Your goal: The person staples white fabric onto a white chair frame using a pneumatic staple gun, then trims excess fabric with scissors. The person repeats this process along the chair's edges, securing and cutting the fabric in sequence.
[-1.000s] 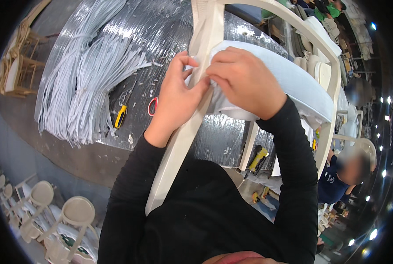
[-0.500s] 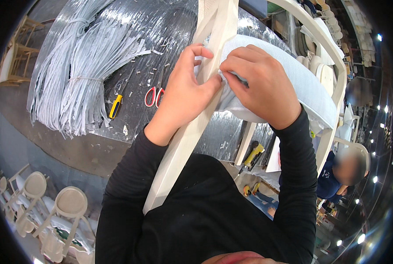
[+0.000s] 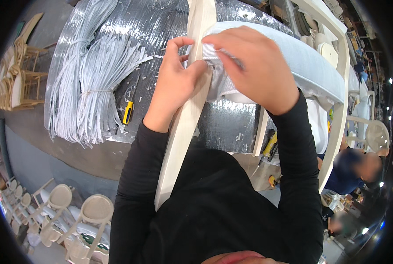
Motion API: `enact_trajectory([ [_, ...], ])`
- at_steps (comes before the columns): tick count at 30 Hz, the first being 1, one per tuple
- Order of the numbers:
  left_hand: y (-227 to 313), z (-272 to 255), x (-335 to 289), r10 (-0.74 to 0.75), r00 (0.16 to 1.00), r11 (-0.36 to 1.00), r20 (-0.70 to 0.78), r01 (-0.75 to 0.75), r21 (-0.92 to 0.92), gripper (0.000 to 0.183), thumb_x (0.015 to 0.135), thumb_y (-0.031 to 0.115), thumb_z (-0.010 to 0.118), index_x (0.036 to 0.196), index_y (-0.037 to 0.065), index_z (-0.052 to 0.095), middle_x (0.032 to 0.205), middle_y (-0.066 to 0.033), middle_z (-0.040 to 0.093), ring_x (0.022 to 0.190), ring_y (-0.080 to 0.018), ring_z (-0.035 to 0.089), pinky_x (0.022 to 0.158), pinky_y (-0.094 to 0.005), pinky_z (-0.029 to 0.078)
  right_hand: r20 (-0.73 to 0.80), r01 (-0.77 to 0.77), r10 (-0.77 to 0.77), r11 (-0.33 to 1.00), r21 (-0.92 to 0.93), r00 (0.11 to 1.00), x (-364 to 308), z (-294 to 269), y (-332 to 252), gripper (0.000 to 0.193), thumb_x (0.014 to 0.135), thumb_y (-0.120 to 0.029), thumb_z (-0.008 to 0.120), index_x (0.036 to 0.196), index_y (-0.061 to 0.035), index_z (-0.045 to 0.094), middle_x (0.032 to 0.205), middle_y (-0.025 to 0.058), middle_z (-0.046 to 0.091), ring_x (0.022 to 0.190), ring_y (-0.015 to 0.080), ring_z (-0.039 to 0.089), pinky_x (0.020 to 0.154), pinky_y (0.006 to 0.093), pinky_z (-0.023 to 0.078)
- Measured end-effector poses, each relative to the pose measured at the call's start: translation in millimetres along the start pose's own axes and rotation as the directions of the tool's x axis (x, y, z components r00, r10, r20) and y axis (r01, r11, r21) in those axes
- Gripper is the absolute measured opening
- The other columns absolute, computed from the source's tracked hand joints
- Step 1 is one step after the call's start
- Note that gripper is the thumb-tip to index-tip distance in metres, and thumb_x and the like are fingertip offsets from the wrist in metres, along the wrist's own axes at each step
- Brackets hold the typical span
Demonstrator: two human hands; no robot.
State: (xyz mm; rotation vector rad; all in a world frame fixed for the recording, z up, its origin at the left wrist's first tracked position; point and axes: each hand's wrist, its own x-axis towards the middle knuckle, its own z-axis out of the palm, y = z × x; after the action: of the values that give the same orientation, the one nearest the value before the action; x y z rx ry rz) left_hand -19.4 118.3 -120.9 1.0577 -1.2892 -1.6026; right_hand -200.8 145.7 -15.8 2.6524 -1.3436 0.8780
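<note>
A pale wooden chair frame with a light grey upholstered seat (image 3: 313, 72) lies tilted in front of me. My left hand (image 3: 176, 86) is closed around its wooden leg (image 3: 185, 127), the thumb pressed against the loose grey fabric (image 3: 217, 81) at the seat corner. My right hand (image 3: 255, 66) curls over the same corner from the right, thumb and forefinger bent close together beside the leg. It is slightly blurred, and whatever lies between its fingertips is hidden.
A plastic-wrapped table (image 3: 161, 26) holds bundled grey strips (image 3: 93, 88), a yellow-handled screwdriver (image 3: 127, 113) and small scraps. A yellow-and-black tool (image 3: 270, 145) lies right of my lap. Round-backed chairs (image 3: 97, 209) stand lower left. A person in dark blue (image 3: 343, 174) is at right.
The chair frame and both hands have shifted up and left in view. My right hand has turned slightly, its fingertips now closer to the leg. The red-handled scissors are out of sight.
</note>
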Motion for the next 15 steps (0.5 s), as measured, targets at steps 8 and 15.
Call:
enact_trajectory([
  [8,-0.1,6.2,0.9,-0.065,0.997,0.993,0.032,0.061,0.098,0.058,0.096,0.021,0.068,0.146,0.000,0.047,0.122,-0.0181,0.066,0.100,-0.0205,0.068,0.086,-0.0306,0.054,-0.475,-0.593,0.722,0.688,0.418,0.503,-216.7,-2.8,-43.6,0.021,0.094,0.003,0.067,0.110,-0.0003,0.078,0.088,0.0016,0.072,0.070,0.0077,0.058,0.064,0.0234,0.044],
  [15,-12.4,-11.7,-0.5,-0.188,0.982,0.982,-0.014,0.188,-0.007,0.049,0.103,0.031,0.060,0.145,0.006,0.059,0.121,-0.0064,0.069,0.105,-0.0162,0.069,0.088,-0.0321,0.056,0.182,-0.024,0.896,-0.210,0.977,-0.406,-505.3,87.2,-8.2,0.030,0.106,-0.026,0.064,0.122,-0.0012,0.072,0.092,0.0018,0.067,0.082,0.0132,0.065,0.069,0.0273,0.052],
])
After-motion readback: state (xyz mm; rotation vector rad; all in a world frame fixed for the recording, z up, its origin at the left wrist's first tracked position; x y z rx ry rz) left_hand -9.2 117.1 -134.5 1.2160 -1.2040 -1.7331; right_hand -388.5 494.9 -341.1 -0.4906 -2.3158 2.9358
